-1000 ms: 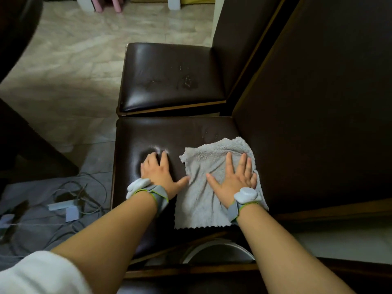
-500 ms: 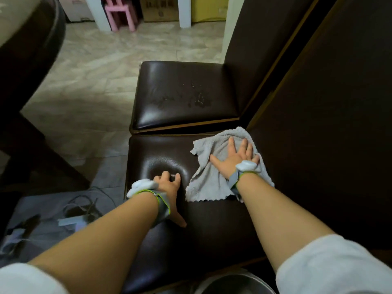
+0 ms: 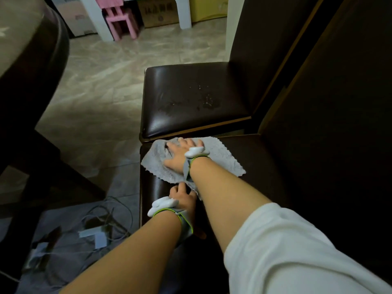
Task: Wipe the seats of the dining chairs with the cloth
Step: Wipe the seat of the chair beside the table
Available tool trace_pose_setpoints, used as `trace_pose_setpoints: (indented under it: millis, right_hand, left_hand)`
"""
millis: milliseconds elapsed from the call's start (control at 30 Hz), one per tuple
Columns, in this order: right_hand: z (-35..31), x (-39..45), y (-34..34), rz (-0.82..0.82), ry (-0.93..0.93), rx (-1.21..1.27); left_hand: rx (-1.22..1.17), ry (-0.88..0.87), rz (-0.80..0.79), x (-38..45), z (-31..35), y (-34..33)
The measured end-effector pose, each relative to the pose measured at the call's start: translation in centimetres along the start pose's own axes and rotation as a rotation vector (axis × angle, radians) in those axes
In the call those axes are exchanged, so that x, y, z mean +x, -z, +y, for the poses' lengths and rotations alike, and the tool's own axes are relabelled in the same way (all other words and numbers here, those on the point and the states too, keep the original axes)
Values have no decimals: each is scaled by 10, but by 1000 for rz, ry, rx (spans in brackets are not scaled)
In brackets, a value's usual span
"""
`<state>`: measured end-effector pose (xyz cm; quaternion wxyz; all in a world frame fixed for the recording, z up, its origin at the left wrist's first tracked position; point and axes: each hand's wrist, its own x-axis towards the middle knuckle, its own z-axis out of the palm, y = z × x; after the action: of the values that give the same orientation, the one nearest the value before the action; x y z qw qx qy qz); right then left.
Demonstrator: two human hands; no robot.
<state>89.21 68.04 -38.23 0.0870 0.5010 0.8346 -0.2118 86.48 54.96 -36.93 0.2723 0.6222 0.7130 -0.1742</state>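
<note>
A grey cloth (image 3: 220, 158) lies on the far left part of the near dark leather chair seat (image 3: 261, 166). My right hand (image 3: 180, 153) presses flat on the cloth, fingers spread toward the seat's far edge. My left hand (image 3: 183, 200) rests on the same seat just behind the cloth, fingers touching its near edge. A second dark seat (image 3: 180, 81) stands directly beyond, with wet spots and smears (image 3: 209, 101) on its leather. Both wrists wear grey bands with white sensors.
Tall dark chair backs (image 3: 339, 124) rise on the right. A dark round table (image 3: 31, 49) stands at the left. Cables and a power adapter (image 3: 99, 232) lie on grey fabric on the floor. A pink child's chair (image 3: 121, 18) and boxes stand far back.
My right hand has pushed the cloth forward and to the left across the near seat, up to its far edge. My left hand has stayed on the seat, now behind the cloth.
</note>
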Motion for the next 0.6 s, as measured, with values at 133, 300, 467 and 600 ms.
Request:
trace_pose_setpoints:
  millis: [133, 300, 467, 600]
  right_hand:
    - [51, -13, 3, 8, -33, 6]
    - [154, -40, 13, 78, -426, -19]
    - [122, -20, 14, 69, -474, -82]
    - [40, 11, 9, 3, -108, -43]
  left_hand:
    - [120, -76, -59, -3, -3, 4]
    - [165, -83, -44, -7, -3, 4]
    - [146, -68, -38, -4, -2, -1]
    - [181, -62, -58, -3, 1, 0]
